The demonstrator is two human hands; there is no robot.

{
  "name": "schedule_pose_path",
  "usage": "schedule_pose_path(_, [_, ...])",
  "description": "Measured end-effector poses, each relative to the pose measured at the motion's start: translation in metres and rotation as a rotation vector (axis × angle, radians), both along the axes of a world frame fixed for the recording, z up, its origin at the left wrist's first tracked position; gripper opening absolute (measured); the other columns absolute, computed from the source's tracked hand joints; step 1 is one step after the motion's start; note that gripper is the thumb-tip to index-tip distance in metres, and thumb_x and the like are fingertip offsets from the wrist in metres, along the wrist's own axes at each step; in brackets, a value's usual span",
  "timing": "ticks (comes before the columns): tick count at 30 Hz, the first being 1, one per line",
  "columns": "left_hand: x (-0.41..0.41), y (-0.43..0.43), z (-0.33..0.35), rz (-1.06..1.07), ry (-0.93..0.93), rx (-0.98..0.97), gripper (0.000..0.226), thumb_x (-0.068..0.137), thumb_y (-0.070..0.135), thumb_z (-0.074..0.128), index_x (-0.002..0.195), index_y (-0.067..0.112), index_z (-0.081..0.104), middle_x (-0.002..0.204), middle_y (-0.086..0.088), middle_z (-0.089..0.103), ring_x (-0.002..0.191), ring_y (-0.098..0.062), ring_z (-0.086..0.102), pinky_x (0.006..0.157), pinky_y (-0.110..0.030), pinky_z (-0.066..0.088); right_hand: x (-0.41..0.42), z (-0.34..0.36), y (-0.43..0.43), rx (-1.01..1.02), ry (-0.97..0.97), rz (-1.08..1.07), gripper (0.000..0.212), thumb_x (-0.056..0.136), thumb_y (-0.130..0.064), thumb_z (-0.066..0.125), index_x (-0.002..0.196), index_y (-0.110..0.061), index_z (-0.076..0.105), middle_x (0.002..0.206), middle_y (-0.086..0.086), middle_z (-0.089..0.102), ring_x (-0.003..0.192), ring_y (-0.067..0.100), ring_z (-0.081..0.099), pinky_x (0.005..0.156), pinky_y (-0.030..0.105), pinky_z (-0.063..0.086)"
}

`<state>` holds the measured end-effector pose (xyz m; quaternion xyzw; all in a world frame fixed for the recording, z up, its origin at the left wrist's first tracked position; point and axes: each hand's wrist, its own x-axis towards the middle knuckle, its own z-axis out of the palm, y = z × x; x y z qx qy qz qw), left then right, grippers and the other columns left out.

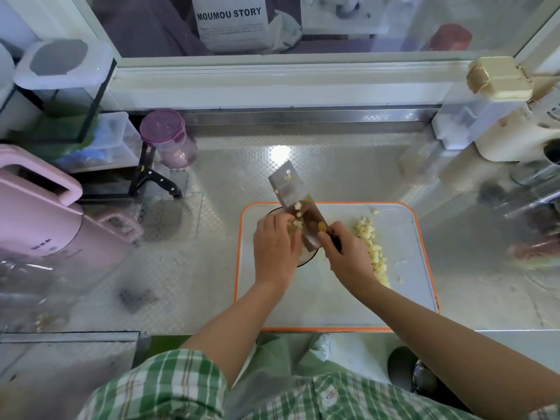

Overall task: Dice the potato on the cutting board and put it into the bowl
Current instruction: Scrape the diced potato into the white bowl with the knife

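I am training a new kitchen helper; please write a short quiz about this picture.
1. True or false: the right hand grips the black handle of the rectangular steel cleaver.
2. Where does the pile of pale diced potato lie? A) white orange-rimmed plastic cutting board B) metal counter C) pink jug
3. Fill in: the left hand touches dice on the blade above the clear glass ____.
Key: 1 true; 2 A; 3 bowl.

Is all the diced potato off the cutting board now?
No, a row of potato dice lies on the cutting board beside the right hand.
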<state>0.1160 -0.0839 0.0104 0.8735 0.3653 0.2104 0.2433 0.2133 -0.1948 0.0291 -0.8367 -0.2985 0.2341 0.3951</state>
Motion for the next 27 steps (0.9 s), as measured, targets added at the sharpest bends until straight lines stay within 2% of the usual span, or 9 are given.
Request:
schedule_pose_path(1, [0.002,0.0,0.002,0.006,-0.023,0.023,0.025,0.089,0.024,0.053,0.111,0.012,0.056,0.114,-0.004,0.055,0.105,-0.024,0.048,0.089,-0.039,0.046,-0.002,0.001,0.0,0.004,0.01,-0.009,0.026,0.097,-0.035,0.051,0.074,-0.025,0.041,0.063,0.015,0.055,0.055,0.034,0.052,0.05,0.045,0.043])
schedule_pose_path(3, [0.005,-0.001,0.006,-0.039,-0.052,0.02,0.038,0.092,0.024,0.048,0.127,0.01,0.052,0.131,-0.006,0.05,0.12,-0.023,0.046,0.101,-0.037,0.042,-0.005,0.004,0.0,0.017,0.046,-0.033,0.025,0.098,-0.034,0.05,0.075,-0.023,0.044,0.064,0.014,0.056,0.054,0.033,0.053,0.051,0.045,0.045])
schedule_pose_path(6, [0.005,-0.011,0.0,-0.218,0.068,0.021,0.063,0.1,0.042,0.02,0.151,0.005,0.02,0.159,-0.009,0.017,0.147,-0.021,0.014,0.12,-0.034,0.014,-0.007,0.006,0.0,0.047,0.141,-0.075,0.025,0.099,-0.032,0.049,0.078,-0.018,0.048,0.062,0.01,0.057,0.047,0.02,0.051,0.05,0.043,0.048])
schedule_pose_path(8, [0.0,-0.019,-0.007,-0.267,0.192,0.015,0.075,0.096,0.056,-0.005,0.152,0.006,0.003,0.161,-0.006,-0.002,0.149,-0.017,-0.006,0.121,-0.035,-0.001,-0.006,0.007,0.0,0.06,0.185,-0.11,0.027,0.099,-0.032,0.048,0.078,-0.016,0.046,0.06,0.006,0.055,0.047,0.017,0.05,0.048,0.04,0.046])
schedule_pose_path(11, [-0.003,-0.022,-0.013,-0.239,0.304,-0.033,0.09,0.084,0.064,-0.023,0.15,0.004,-0.006,0.159,-0.008,-0.013,0.147,-0.019,-0.017,0.121,-0.039,-0.004,-0.004,0.007,-0.001,0.064,0.195,-0.15,0.027,0.098,-0.032,0.046,0.075,-0.019,0.042,0.059,0.004,0.052,0.047,0.017,0.048,0.048,0.038,0.044])
schedule_pose_path(15, [0.001,-0.024,-0.001,-0.272,0.274,-0.083,0.088,0.083,0.066,-0.021,0.15,0.009,-0.012,0.156,-0.005,-0.024,0.144,-0.017,-0.026,0.119,-0.034,-0.013,-0.004,0.009,-0.002,0.048,0.193,-0.153,0.027,0.099,-0.032,0.047,0.074,-0.021,0.043,0.062,0.005,0.055,0.048,0.018,0.05,0.049,0.038,0.046])
schedule_pose_path(20, [0.0,-0.024,-0.005,-0.249,0.304,-0.125,0.096,0.079,0.069,-0.024,0.151,0.007,-0.01,0.159,-0.008,-0.019,0.144,-0.017,-0.025,0.12,-0.039,-0.007,-0.004,0.01,-0.006,0.064,0.24,-0.188,0.028,0.099,-0.033,0.047,0.077,-0.017,0.044,0.066,0.008,0.055,0.051,0.019,0.048,0.047,0.032,0.044])
schedule_pose_path(23, [-0.003,-0.023,-0.002,-0.309,0.263,-0.039,0.085,0.088,0.064,-0.017,0.153,0.012,-0.003,0.159,-0.007,-0.016,0.146,-0.017,-0.02,0.12,-0.037,-0.009,-0.002,0.013,-0.006,0.057,0.268,-0.201,0.028,0.099,-0.033,0.046,0.078,-0.015,0.045,0.066,0.007,0.054,0.05,0.018,0.047,0.046,0.03,0.042])
schedule_pose_path(27, [-0.002,-0.018,0.002,-0.347,0.337,-0.044,0.096,0.076,0.069,-0.03,0.152,0.016,-0.007,0.158,0.001,-0.021,0.144,-0.013,-0.024,0.119,-0.036,-0.011,0.001,0.016,-0.003,0.038,0.309,-0.193,0.026,0.099,-0.031,0.045,0.08,-0.014,0.045,0.066,0.007,0.054,0.048,0.018,0.046,0.044,0.029,0.04])
